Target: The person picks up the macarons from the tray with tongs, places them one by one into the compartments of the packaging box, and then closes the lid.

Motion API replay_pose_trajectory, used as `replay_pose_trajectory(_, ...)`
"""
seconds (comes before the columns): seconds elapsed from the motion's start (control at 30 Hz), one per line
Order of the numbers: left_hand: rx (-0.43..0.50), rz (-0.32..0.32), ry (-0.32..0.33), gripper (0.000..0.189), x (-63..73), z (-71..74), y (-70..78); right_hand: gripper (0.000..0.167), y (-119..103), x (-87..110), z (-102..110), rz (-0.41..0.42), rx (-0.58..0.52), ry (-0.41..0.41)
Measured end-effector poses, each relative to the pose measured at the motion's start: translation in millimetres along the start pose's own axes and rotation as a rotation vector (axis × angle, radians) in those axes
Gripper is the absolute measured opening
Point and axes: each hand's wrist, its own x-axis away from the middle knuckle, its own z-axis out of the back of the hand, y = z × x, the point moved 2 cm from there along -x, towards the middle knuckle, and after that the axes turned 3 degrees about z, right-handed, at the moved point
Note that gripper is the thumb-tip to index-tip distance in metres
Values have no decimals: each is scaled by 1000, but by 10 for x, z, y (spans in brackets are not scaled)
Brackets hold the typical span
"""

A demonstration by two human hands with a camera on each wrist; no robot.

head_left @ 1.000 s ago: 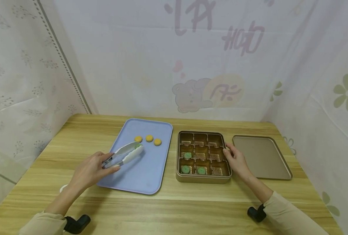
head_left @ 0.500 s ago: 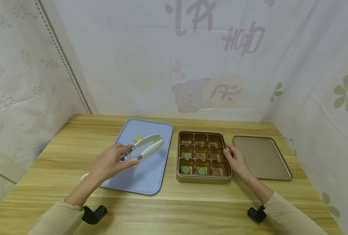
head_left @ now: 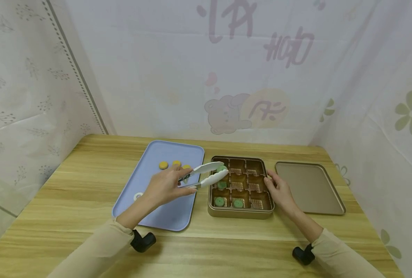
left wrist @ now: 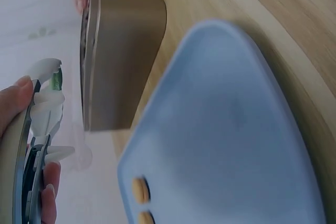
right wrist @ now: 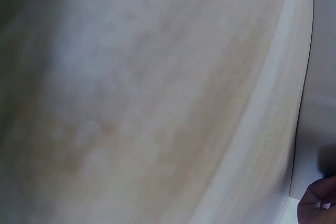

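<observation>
In the head view my left hand grips a pair of tongs with white scalloped tips. Pinched between the tips is a green round cookie, over the back left compartment of a gold-brown tin; the left wrist view shows the green cookie edge-on. The tin has a divided insert with three green cookies in its left and front compartments. At the tin's right wall, my right hand holds the rim with bent fingers; the right wrist view shows only part of that hand.
Left of the tin lies a blue tray bearing three yellow cookies, partly behind my left hand, and a white ring-shaped object beside my wrist. A flat gold-brown lid lies right of the tin. Printed curtains surround the table.
My left hand has carried the tongs and the green cookie rightward from above the blue tray to above the tin. The right hand has stayed at the tin's side.
</observation>
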Motion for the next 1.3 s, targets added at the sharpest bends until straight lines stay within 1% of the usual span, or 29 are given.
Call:
replay_pose_trajectory(0.17,-6,-50,-4,59,-98,-121,133,46,-12,8,-2,7,-10,0)
replay_pose_trajectory(0.23,-11,-57,-13,60,-131,-152,185,46,-8,8,-2,9,-9,2)
replay_pose_trajectory(0.37,-30,-80,-26,61,-185,-199,277,46,11,5,-5,9,4,6)
replay_pose_trajectory(0.53,-56,-98,-48,61,-238,-238,352,45,30,-10,-10,25,20,14)
replay_pose_trajectory(0.9,-108,-75,-144,61,-361,-279,441,44,45,-10,-15,30,17,22)
replay_pose_trajectory(1.13,-113,-48,-204,60,-417,-276,490,44,17,-9,-7,18,27,27)
replay_pose_trajectory(1.3,-98,-37,-242,60,-445,-283,515,44,12,-28,-6,-13,32,11)
